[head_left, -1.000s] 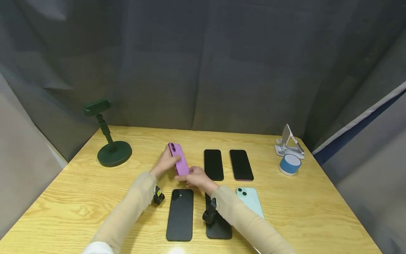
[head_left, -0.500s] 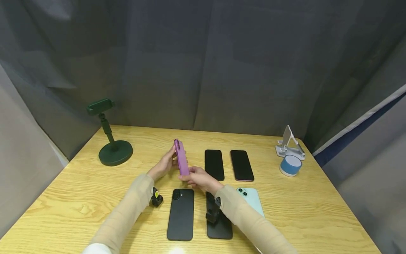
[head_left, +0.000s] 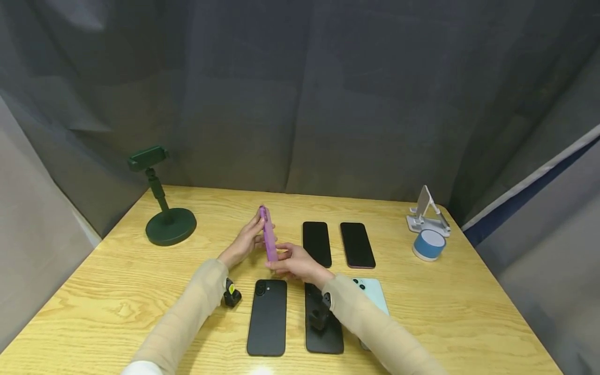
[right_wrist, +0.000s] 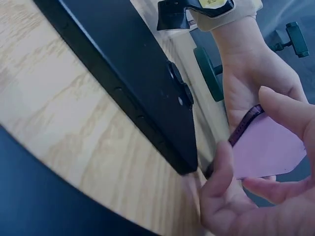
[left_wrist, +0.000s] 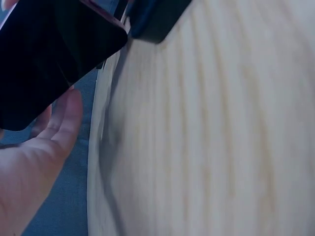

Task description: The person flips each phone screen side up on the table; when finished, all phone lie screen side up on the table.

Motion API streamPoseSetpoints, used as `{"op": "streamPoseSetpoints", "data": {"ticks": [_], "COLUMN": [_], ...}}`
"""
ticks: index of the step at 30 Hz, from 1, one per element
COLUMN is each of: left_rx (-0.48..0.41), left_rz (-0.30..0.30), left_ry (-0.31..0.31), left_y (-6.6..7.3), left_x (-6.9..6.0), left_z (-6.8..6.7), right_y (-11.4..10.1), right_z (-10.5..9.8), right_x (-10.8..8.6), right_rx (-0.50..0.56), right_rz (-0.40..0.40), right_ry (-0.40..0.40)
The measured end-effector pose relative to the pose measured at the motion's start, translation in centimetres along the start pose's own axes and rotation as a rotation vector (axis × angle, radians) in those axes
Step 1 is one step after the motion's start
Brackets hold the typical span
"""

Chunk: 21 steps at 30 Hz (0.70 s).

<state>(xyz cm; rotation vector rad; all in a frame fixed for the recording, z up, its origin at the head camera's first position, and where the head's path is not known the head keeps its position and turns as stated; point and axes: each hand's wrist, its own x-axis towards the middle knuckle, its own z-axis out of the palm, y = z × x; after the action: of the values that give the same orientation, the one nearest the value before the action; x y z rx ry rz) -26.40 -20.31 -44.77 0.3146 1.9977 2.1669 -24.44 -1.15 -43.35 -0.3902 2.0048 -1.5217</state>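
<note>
The purple phone (head_left: 269, 239) is leaning nearly edge-on, apparently raised over the wooden table (head_left: 112, 291). The left hand (head_left: 245, 242) is gripping its upper part from nine o'clock; the right hand (head_left: 300, 264) is pinching its lower end from four, that two-ended hold presumably steadying it while leaving much of its back uncovered. At six o'clock a black phone (head_left: 267, 325) is lying back-up, probably keeping its camera bump (head_left: 260, 288) off the wood; a dark-screened phone (head_left: 316, 245) is lying at three.
</note>
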Motion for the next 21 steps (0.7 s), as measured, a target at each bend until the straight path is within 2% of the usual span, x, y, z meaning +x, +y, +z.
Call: {"op": "streamPoseSetpoints", "data": {"ticks": [5, 14, 21], "left_rx": [0.013, 0.022, 0.035], "left_rz": [-0.006, -0.024, 0.011], "left_ry": [0.026, 0.033, 0.04], "left_y": [0.1, 0.5, 1.4], "left_x": [-0.1, -0.6, -0.8], "left_z": [0.2, 0.6, 0.8], "right_y": [-0.7, -1.3, -1.6], "right_z": [-0.1, 0.6, 0.9], "right_x": [-0.3, 0.0, -0.1], "right_rx": [-0.025, -0.176, -0.205], "right_rz": [-0.038, -0.152, -0.224], "right_ry": [0.044, 0.277, 0.361]}}
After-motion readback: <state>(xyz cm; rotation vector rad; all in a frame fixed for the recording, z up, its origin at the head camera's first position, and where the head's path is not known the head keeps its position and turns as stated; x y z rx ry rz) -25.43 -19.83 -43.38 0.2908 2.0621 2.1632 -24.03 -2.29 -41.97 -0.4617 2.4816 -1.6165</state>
